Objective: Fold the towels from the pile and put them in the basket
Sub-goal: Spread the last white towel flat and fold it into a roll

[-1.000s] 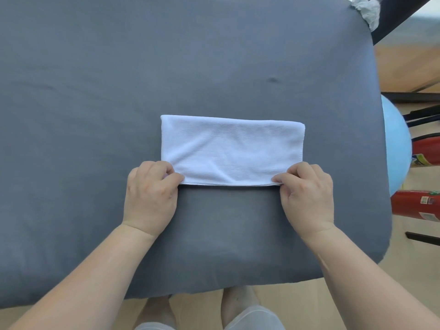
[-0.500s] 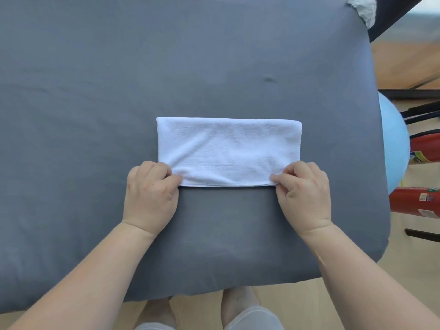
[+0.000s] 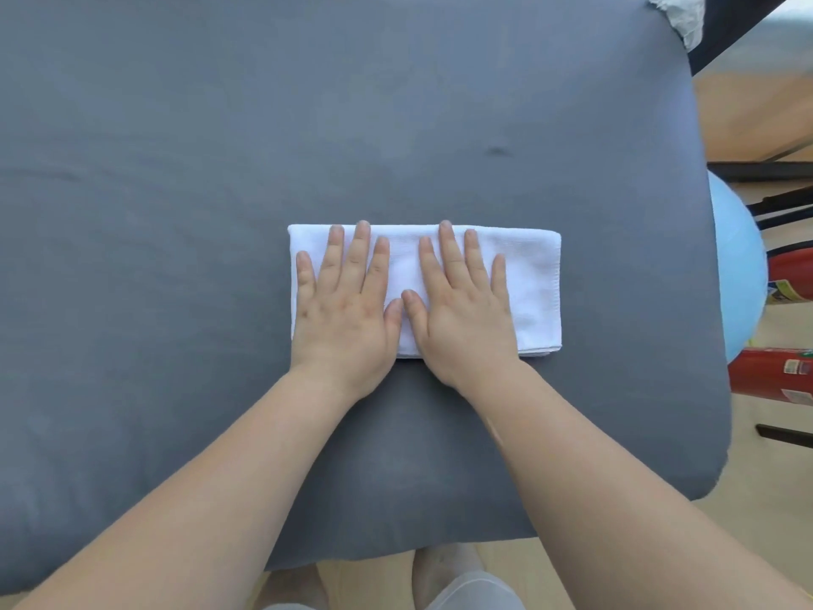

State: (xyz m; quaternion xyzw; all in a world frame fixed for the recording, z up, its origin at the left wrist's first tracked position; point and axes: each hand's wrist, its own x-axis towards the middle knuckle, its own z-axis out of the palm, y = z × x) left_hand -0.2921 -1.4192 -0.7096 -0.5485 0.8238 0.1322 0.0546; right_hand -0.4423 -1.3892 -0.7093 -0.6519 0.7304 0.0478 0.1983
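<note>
A white towel [image 3: 534, 288], folded into a long rectangle, lies flat in the middle of the grey padded table [image 3: 220, 147]. My left hand [image 3: 345, 301] lies palm down on the towel's left half with its fingers straight and spread. Beside it, thumbs almost touching, my right hand [image 3: 462, 306] presses flat on the towel's middle. The right end of the towel stays uncovered. No basket or towel pile shows in this view.
A crumpled white cloth [image 3: 679, 11] hangs at the table's far right corner. Beyond the right edge are a light blue ball [image 3: 734, 257], red cylinders [image 3: 770, 376] and dark metal bars on a wooden floor. My feet show below the near edge.
Both hands let go of the towel's near corners, opened, and moved forward and inward to lie flat on top of it. The towel has stayed in place.
</note>
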